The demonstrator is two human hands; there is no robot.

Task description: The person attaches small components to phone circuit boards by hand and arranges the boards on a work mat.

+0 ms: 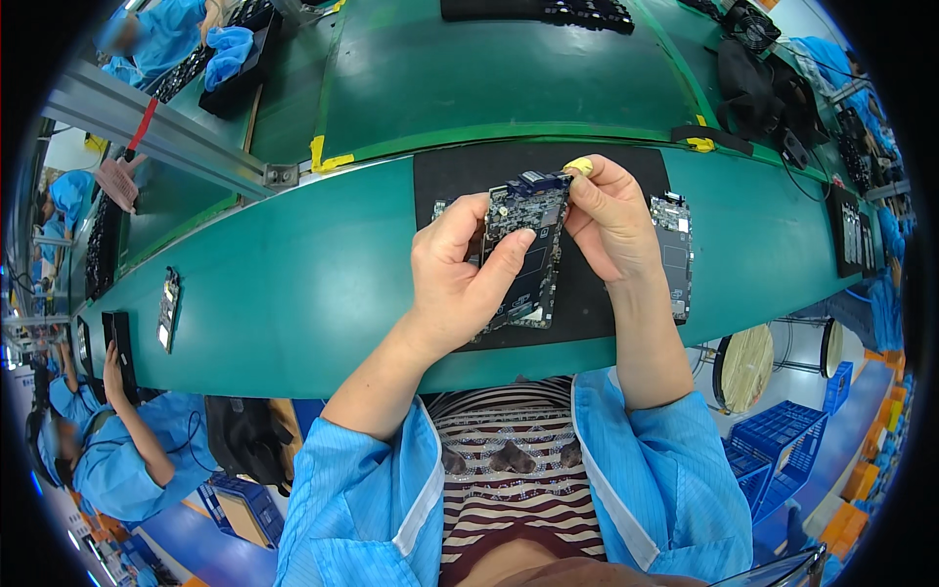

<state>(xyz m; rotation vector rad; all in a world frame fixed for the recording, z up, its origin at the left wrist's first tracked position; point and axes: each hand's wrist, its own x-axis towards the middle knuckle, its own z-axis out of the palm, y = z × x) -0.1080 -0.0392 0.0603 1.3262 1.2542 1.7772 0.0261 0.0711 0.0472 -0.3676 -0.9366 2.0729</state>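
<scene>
My left hand [458,274] grips a dark phone-sized circuit board [525,249] from its left side, thumb across its front, holding it upright above a black mat [460,176]. My right hand [611,220] pinches the board's upper right corner; a yellow cot [579,165] covers its fingertip. A second similar board [673,254] lies flat on the mat's right edge, just right of my right wrist. Part of another board [439,208] peeks out behind my left hand.
The green bench [293,284] runs left to right, with a green conveyor belt [489,68] behind it. One more board [168,309] lies at the bench's left. A person in blue [117,460] sits at lower left. Blue crates [782,440] and a round stool [743,367] stand at the right.
</scene>
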